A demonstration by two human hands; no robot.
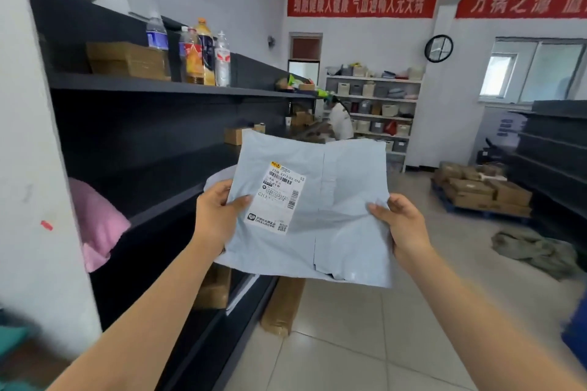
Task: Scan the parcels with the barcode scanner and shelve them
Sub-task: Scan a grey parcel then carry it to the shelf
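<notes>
Both our forearms are reaching up into view, and we are holding a pale blue-grey mailing bag (317, 213) flat in front of us, above the tiled floor (365, 343). Our left hand (219, 216) is pinching the bag's left edge, thumb lying over the front beside the white shipping label (275, 198); our right hand (401, 225) is gripping the right edge, thumb on the front and fingers curled behind. The label is facing us, its barcode uncovered. No scanner is showing anywhere, so we are judging that we are at the label-reading step, checking the code before shelving. Next we are likely needing to free one hand for the scanner, or to turn left toward the dark shelves (178, 87), where bottles (203, 54) and cardboard boxes (127, 60) are standing.
</notes>
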